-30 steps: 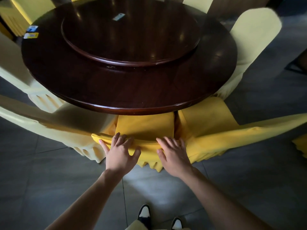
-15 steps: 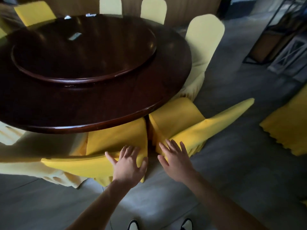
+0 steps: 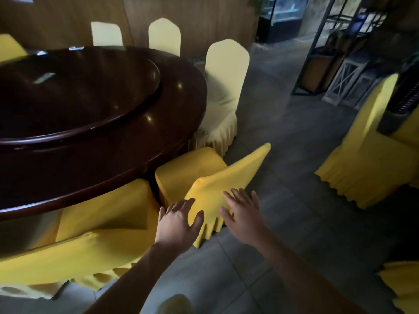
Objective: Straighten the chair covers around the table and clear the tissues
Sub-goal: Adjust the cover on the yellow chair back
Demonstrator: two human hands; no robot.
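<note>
A dark round wooden table (image 3: 113,173) with a raised turntable (image 3: 79,103) fills the left. Two bright yellow covered chairs are tucked under its near edge. My left hand (image 3: 179,223) and my right hand (image 3: 243,214) are spread, fingers apart, at the lower back of the right-hand yellow chair cover (image 3: 217,186). The other yellow chair cover (image 3: 74,252) lies to the left of my left arm. A small pale packet (image 3: 44,77) lies on the turntable. White tissue-like scraps (image 3: 76,48) sit at the table's far rim.
Pale cream covered chairs (image 3: 224,87) stand around the far side. More yellow covered chairs (image 3: 371,159) stand at the right and lower right. A dark metal rack (image 3: 317,64) and a white crate are at the back right. The floor is grey tile.
My view has swung to the right and away from the table. Both hands have left the first yellow chair back and moved right to the neighbouring yellow chair.
</note>
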